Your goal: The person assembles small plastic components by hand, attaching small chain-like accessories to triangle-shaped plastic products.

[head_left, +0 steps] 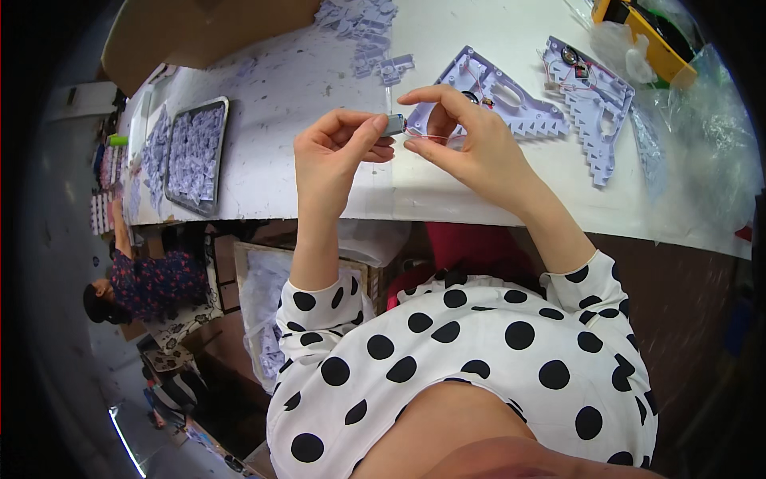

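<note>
My left hand [339,148] pinches a small grey motor [394,125] between thumb and fingers, just above the table. Thin red wires [431,136] run from the motor's end past my right hand. My right hand [471,144] is beside the motor, its thumb and forefinger spread apart with a gap between them. Beyond it lies a pale lilac plastic shell half [511,96] with a toothed edge, an oval handle opening and wiring inside. Farther right is a second shell half [590,104] like it, with a round speaker-like part and wires.
A dark-rimmed tray [215,160] of small lilac parts stands at the left. More plastic pieces [367,40] lie at the back, near a cardboard box [199,32]. Clear plastic bags [710,160] and a yellow object [650,40] are at the right. A person [152,283] sits at far left.
</note>
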